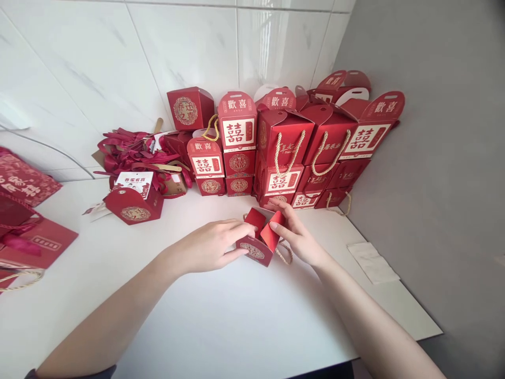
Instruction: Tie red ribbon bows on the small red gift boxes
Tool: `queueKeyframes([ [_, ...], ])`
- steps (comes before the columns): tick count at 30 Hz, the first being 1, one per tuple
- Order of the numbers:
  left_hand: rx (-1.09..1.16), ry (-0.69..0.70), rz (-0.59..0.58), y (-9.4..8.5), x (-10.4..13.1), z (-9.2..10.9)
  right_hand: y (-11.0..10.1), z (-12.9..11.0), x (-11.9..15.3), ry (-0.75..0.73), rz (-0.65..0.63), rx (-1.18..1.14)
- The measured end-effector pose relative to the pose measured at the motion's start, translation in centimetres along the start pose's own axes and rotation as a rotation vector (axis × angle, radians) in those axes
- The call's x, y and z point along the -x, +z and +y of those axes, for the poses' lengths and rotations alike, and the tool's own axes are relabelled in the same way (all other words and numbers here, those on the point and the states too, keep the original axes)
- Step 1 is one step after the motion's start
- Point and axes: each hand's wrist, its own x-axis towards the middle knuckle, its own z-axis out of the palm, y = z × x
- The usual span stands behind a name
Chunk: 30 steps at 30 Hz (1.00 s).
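Note:
A small red box [256,252] with a round gold pattern and a twisted rope handle [284,253] rests on the white table, its top unfolded. My left hand [221,243] grips the box's left side, the thumb on the patterned front and the fingers at the upper edge. On the right side, my right hand [294,231] pinches an orange-red flap [273,231] between thumb and fingers. Part of the box's inside shows between the two hands.
Stacked red gift boxes [280,137] stand along the tiled wall behind. Left of them lie a pile of dark red ribbons [130,150] and a red box [138,205] with cards. Red bags [43,239] are at far left; a white tissue [373,263] lies right.

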Motion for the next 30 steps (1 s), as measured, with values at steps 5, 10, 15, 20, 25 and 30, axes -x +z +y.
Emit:
queueKeyframes([
  [5, -0.069, 0.042, 0.065, 1.1, -0.3, 0.4, 0.2, -0.2, 0.0, 0.097, 0.018, -0.079],
  [10, -0.059, 0.058, 0.053, 1.4, -0.5, 0.9, 1.0, -1.6, -0.5, 0.193, 0.135, 0.012],
  [15, -0.025, 0.056, 0.038, 1.4, -0.6, 1.3, 1.1, -3.1, -1.9, 0.334, 0.177, 0.154],
  [20, 0.019, 0.065, 0.046, 1.2, -0.5, 1.4, -0.6, -2.6, -2.8, 0.303, 0.256, 0.210],
  [25, 0.059, -0.047, 0.150, 1.2, -0.8, 1.0, -1.8, -1.5, -2.0, 0.168, 0.170, 0.083],
  [30, 0.171, -0.139, 0.359, 3.0, -1.7, -0.7, -0.6, -1.6, -0.7, -0.059, -0.050, 0.221],
])
